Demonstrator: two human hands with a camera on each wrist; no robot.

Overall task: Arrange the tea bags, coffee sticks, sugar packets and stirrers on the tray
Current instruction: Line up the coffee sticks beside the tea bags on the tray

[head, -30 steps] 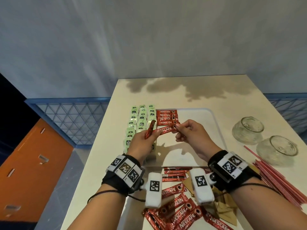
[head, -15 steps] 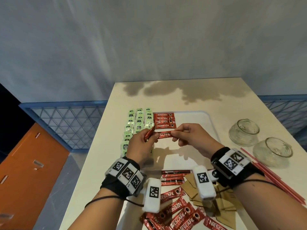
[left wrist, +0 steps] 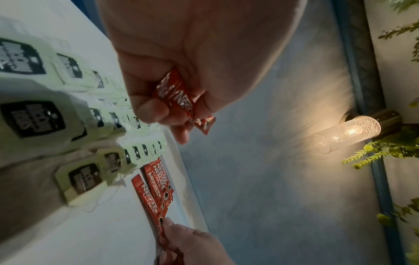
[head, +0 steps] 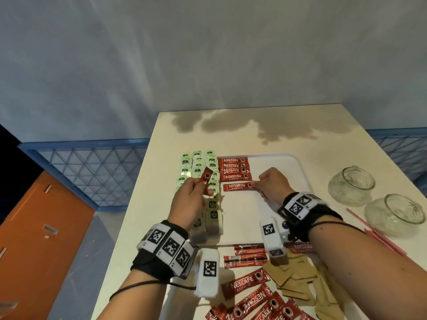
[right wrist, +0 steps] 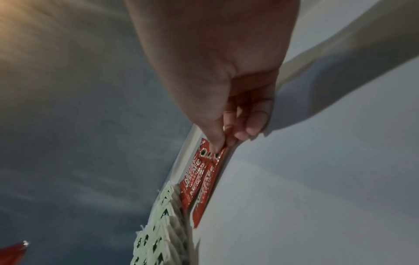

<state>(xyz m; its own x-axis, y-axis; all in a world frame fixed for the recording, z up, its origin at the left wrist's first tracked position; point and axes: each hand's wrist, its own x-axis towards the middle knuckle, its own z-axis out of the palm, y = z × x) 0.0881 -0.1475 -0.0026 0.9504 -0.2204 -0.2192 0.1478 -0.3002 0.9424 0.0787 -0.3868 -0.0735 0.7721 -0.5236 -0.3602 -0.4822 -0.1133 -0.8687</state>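
The right hand pinched a flat red coffee stick lying crosswise on the white plastic tray; the left hand gripped another red stick, raised nearly upright.

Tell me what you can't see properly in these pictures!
- Loose coffee sticks: the head view's bottom edge cuts the pile off, so no count.
- Tea bags: the left hand covers some rows.
- Tea bag labels: too blurred to read in the left wrist view.
- Red stirrers: the right arm hides most.

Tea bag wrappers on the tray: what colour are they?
Pale green tea bag wrappers with a dark label; clearest in the left wrist view.
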